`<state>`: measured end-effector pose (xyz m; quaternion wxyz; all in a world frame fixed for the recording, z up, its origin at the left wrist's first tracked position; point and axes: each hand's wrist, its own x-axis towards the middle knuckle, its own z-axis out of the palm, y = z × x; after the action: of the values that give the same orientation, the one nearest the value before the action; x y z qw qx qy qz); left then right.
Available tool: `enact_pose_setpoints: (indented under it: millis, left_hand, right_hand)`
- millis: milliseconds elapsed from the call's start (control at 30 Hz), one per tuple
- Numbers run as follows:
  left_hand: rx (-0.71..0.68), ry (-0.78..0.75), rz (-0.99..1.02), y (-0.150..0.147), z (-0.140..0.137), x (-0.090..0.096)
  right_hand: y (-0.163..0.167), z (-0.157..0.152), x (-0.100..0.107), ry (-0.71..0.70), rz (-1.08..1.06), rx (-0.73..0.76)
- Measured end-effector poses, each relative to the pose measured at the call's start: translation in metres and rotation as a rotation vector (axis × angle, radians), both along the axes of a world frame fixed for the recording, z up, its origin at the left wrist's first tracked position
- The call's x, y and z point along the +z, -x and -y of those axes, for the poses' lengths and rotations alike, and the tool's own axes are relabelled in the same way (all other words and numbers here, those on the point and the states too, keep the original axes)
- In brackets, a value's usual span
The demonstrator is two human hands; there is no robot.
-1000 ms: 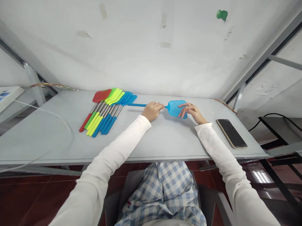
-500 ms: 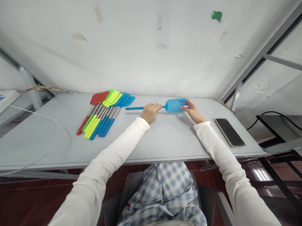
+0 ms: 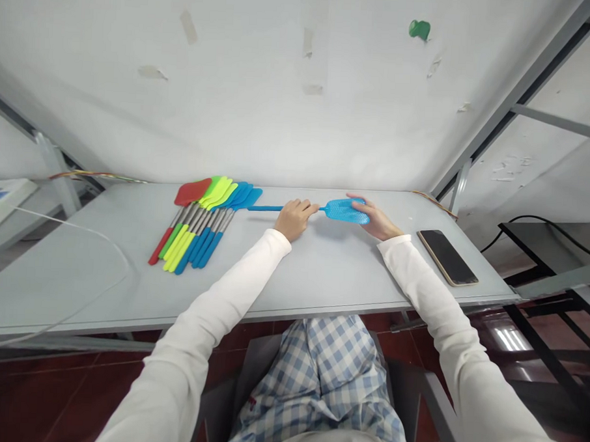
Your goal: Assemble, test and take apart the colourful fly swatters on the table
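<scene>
Held sideways just above the table is a blue fly swatter (image 3: 342, 210), its meshed head to the right and its handle to the left. My left hand (image 3: 296, 220) is closed around the shaft near the neck. At the far end, my right hand (image 3: 376, 220) grips the head's edge, thumb on top and the other fingers mostly hidden behind. To the left, several more fly swatters (image 3: 212, 211) lie overlapped in a fanned row: red, green, yellow and blue, with metal shafts and coloured handles.
The grey table (image 3: 322, 281) stands against a white wall with tape scraps. A phone (image 3: 447, 257) lies at the right. A white cable (image 3: 99, 235) crosses the table's left side, near a white device (image 3: 5, 195). Metal frame bars rise at both sides.
The swatter's head has turned about its shaft, showing its face differently. My right thumb now lies over the head. My left hand stays at the same place on the shaft.
</scene>
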<state>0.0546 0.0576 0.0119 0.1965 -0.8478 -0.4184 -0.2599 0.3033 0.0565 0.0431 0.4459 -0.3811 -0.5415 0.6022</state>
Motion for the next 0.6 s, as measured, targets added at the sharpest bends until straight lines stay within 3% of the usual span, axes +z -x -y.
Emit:
enact_pose_setpoints:
  millis: [133, 200, 300, 467, 500, 600]
  left_hand:
    - [-0.045, 0.077, -0.027, 0.001, -0.002, -0.001]
    - [-0.043, 0.082, -0.005, 0.003, -0.003, -0.002]
    - [-0.028, 0.059, 0.025, 0.006, -0.003, -0.001]
    - [-0.033, 0.037, 0.063, 0.004, -0.001, 0.003]
    - [-0.039, 0.035, 0.060, 0.003, 0.000, 0.004]
    - [-0.053, 0.042, 0.055, 0.001, 0.002, 0.006]
  right_hand:
    - [-0.003, 0.008, 0.007, -0.246, -0.018, 0.002]
    - [-0.006, 0.010, 0.009, -0.298, 0.035, 0.045]
    - [-0.008, 0.012, 0.013, -0.282, 0.111, 0.059]
    - [-0.007, 0.005, 0.005, -0.252, 0.253, -0.257]
    - [-0.008, 0.002, 0.002, -0.202, 0.291, -0.268]
    - [-0.011, -0.004, -0.007, -0.091, 0.331, -0.110]
